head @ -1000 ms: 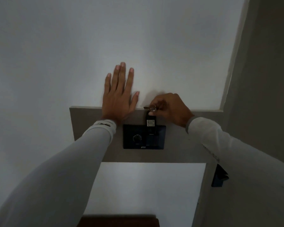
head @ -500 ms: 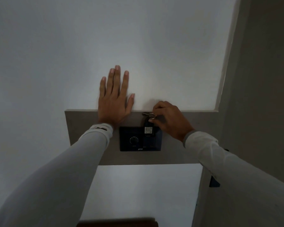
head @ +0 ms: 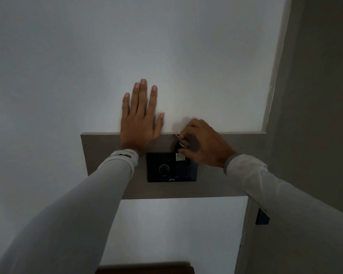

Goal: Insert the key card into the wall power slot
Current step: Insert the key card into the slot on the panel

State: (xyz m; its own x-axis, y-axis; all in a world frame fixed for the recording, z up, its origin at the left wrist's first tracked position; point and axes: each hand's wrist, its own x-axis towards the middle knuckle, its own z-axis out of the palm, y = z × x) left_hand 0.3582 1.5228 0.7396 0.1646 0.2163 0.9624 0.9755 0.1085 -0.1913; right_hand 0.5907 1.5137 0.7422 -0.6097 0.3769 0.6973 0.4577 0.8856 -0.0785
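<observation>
Bracing flat and open-palmed on the white wall, the left hand (head: 140,123) is holding nothing while the right hand (head: 203,144) is pinching the dark key card with its pale sticker (head: 180,155) at the black wall power panel (head: 171,168), seemingly mid-insertion and needing a straight downward push.

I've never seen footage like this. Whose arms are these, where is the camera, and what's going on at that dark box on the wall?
There is no machine here: these are a person's two arms in pale long sleeves, filmed by one wide-angle camera worn on the head, so you see what the person sees.

The left hand lies flat and open on the white wall, as if for support, and holds nothing.

The right hand pinches a small dark key card with a pale label and a metal ring at its top. Its lower end meets the dark wall panel, which is set in a grey band and has a round dial on its left. The light is dim, so I cannot tell how deep the card sits.
</observation>
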